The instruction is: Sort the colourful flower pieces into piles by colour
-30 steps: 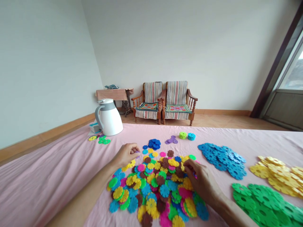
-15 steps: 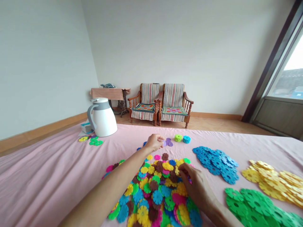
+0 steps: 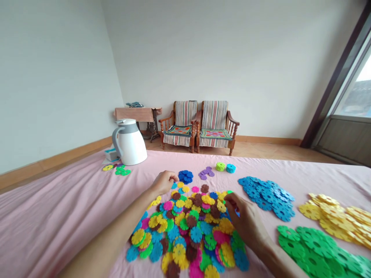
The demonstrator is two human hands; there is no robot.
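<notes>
My left hand [image 3: 166, 182] hovers at the far left edge of a mixed pile of flower-shaped plastic discs [image 3: 191, 222], beside a small heap of dark blue discs [image 3: 185, 176]. Its fingers are loosely bent and apart, with no disc visible in them. My right hand [image 3: 242, 214] is at the pile's right side, fingers curled together near yellow discs. A bit of blue shows by its palm; whether it is held is hidden. Beyond the pile lie several purple discs [image 3: 206, 172], a lime-green stack [image 3: 220, 166] and a light blue stack [image 3: 230, 168].
On the right of the pink cloth [image 3: 72, 216] are larger blue discs [image 3: 266, 197], yellow discs [image 3: 330, 216] and green discs [image 3: 315, 247]. A white-and-grey jug [image 3: 131, 143] stands at the back left near green discs [image 3: 123, 170] and a small box [image 3: 111, 154]. Two wooden armchairs [image 3: 214, 119] stand beyond.
My left hand has drawn back to the left from the purple discs, leaving the purple disc there and uncovering the dark blue heap. My right hand stays by the pile. The view has shifted slightly.
</notes>
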